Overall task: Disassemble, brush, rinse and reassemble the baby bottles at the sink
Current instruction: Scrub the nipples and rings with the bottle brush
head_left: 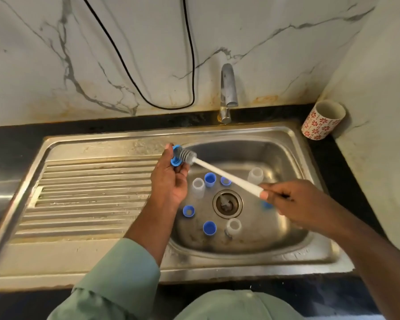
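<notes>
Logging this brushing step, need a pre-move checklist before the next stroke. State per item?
1. Left hand grip on blue ring: ok, fingers curled round it.
2. Right hand grip on brush handle: ok.
3. Brush head against ring: ok, touching.
4. Work held over sink basin: ok.
5. Tap running: not ok, no stream visible.
6. Other parts within reach: ok, clear bottles and blue caps lie round the drain.
</notes>
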`<action>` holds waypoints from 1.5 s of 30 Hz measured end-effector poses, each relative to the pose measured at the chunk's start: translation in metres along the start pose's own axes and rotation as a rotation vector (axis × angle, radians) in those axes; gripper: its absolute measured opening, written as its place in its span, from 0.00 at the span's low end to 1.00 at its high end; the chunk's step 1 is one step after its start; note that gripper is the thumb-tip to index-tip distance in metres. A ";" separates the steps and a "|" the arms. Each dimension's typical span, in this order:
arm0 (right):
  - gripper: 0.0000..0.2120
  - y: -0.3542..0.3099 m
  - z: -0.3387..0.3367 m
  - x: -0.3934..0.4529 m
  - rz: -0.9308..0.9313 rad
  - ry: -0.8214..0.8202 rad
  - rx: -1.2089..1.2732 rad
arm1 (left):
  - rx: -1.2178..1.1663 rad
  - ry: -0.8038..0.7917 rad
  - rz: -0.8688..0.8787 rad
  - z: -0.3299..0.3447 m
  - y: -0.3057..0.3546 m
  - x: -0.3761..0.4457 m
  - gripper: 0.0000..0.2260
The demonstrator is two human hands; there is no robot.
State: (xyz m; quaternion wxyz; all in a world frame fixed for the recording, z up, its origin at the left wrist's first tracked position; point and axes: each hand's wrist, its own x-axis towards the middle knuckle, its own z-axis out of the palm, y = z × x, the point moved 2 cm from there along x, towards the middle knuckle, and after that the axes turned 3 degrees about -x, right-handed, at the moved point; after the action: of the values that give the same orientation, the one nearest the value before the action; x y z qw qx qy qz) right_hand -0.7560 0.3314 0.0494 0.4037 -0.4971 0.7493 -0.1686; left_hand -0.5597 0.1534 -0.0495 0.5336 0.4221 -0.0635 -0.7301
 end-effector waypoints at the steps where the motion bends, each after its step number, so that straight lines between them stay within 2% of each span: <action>1: 0.10 -0.001 0.004 -0.002 0.002 -0.007 -0.041 | 0.004 -0.012 -0.022 -0.001 0.000 0.001 0.06; 3: 0.09 -0.006 0.012 -0.007 0.030 -0.082 -0.043 | 0.028 -0.047 -0.039 -0.007 0.000 0.002 0.07; 5: 0.07 -0.007 0.014 -0.010 0.047 -0.058 0.061 | 0.019 -0.045 -0.044 -0.011 -0.001 0.004 0.10; 7: 0.07 -0.007 0.017 -0.015 0.034 -0.008 0.034 | 0.013 -0.057 -0.060 -0.013 0.002 0.004 0.13; 11: 0.09 -0.012 0.014 -0.020 0.016 -0.093 0.060 | 0.064 -0.091 -0.075 -0.018 0.003 0.001 0.15; 13: 0.10 -0.008 0.010 -0.020 0.030 -0.025 0.073 | 0.040 -0.096 -0.082 -0.017 0.003 0.000 0.14; 17: 0.09 -0.004 0.008 -0.026 0.022 -0.115 0.114 | 0.029 -0.136 -0.088 -0.011 0.006 -0.004 0.09; 20: 0.10 -0.003 -0.003 -0.028 0.046 -0.011 0.089 | 0.033 -0.105 -0.089 -0.014 -0.004 -0.011 0.09; 24: 0.08 -0.009 0.014 -0.031 0.012 -0.084 0.066 | 0.008 -0.095 -0.103 -0.008 -0.003 -0.013 0.05; 27: 0.12 -0.011 0.011 -0.030 0.002 0.029 -0.074 | -0.048 -0.082 -0.106 -0.004 0.001 -0.014 0.08; 30: 0.12 -0.017 0.003 -0.033 -0.003 -0.006 -0.160 | -0.015 -0.101 -0.095 -0.005 0.003 -0.014 0.15; 35: 0.19 -0.022 -0.001 -0.033 -0.124 0.173 -0.516 | 0.028 -0.112 -0.111 -0.011 0.009 -0.020 0.24; 38: 0.20 -0.017 0.006 -0.032 -0.151 0.295 -0.792 | 0.127 -0.101 -0.136 -0.014 0.019 -0.018 0.28; 40: 0.19 -0.013 0.005 -0.032 -0.094 0.342 -0.765 | 0.295 -0.084 -0.121 -0.015 0.022 -0.017 0.28; 41: 0.18 -0.012 0.006 -0.031 -0.062 0.312 -0.699 | 0.394 -0.056 -0.094 -0.014 0.023 -0.017 0.26; 43: 0.14 -0.014 0.011 -0.031 -0.020 0.130 -0.518 | 0.527 0.035 -0.028 -0.014 0.023 -0.014 0.24; 45: 0.07 -0.021 0.015 -0.033 -0.017 -0.045 -0.273 | 0.528 0.070 -0.036 -0.016 0.022 -0.011 0.22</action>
State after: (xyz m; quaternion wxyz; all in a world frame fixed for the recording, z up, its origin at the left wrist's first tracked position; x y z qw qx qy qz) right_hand -0.7259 0.3531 0.0686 0.3474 -0.5574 0.7519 -0.0575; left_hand -0.5315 0.1589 -0.0417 0.3938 0.5730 -0.2258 -0.6824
